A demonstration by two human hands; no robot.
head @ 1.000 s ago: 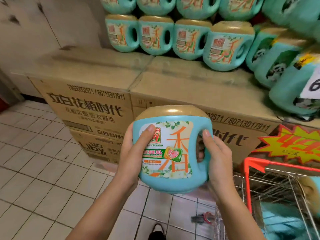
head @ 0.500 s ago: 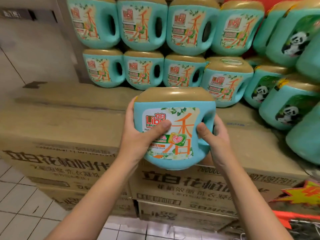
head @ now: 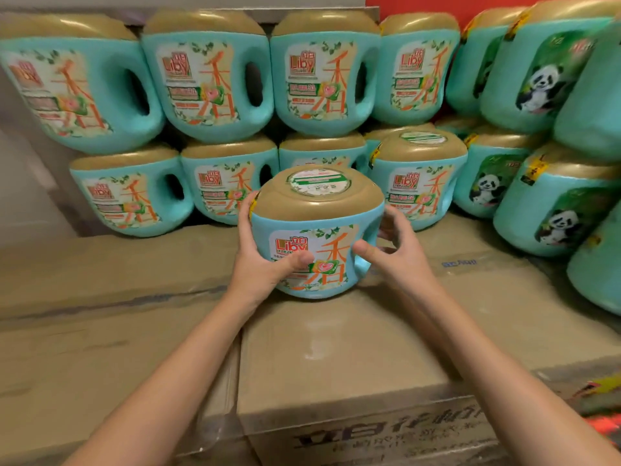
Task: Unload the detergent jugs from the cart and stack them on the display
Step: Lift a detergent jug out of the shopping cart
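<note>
A detergent jug [head: 316, 237] is held upright at the centre of the view, its base apparently set on the cardboard cartons [head: 336, 358], though contact cannot be confirmed. It is gripped on its 9 o'clock side by the left hand [head: 258, 260], with the thumb pressed across the label, and its handle [head: 372, 227] at 3 o'clock is loosely encircled by the right hand [head: 393, 253]. The lower row of stacked jugs [head: 221, 193] is close behind at 12 o'clock, with the upper tier [head: 208, 75] carried on its rounded caps. Were the jug shoved back hard, that row could be knocked and the tier above unsettled. Were it dragged toward 7 o'clock, the base could be caught on the seam [head: 239, 358] between cartons and the jug tipped. A loose handle grip could also let it twist out of line.
</note>
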